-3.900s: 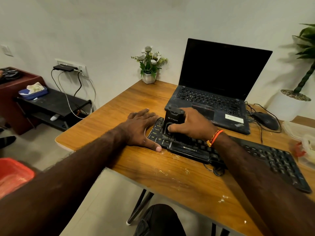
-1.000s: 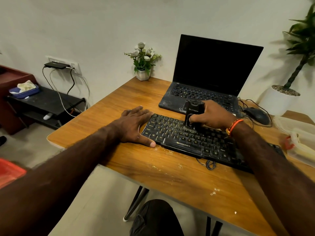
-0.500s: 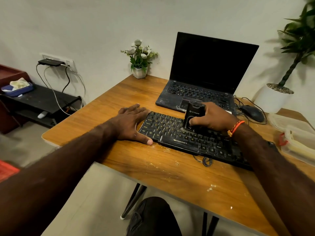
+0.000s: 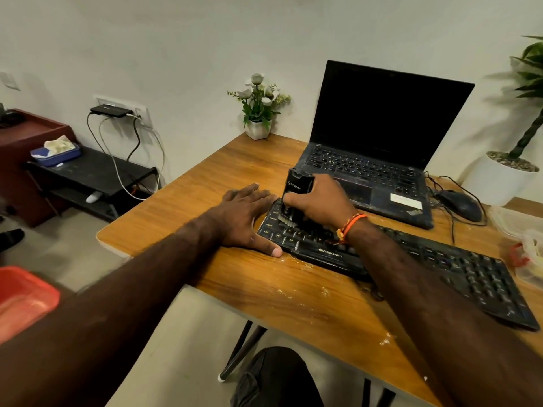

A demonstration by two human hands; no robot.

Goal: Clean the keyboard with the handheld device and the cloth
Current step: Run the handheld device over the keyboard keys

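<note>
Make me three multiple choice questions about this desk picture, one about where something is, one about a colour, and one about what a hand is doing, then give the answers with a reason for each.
1. Where does the handheld device stand?
A. On the left end of the keyboard
B. On the laptop's screen
C. On the floor

2. What colour is the wristband on the right arm?
A. Blue
B. Orange
C. White

3. What is the left hand doing?
A. Gripping the mouse
B. Holding a cloth
C. Lying flat on the table, beside the keyboard's left edge

Answers:
1. A, the right hand holds the device upright over the leftmost keys.
2. B, the band at the wrist is orange.
3. C, the fingers are spread flat on the wood, the thumb at the keyboard's corner, and they hold nothing.
</note>
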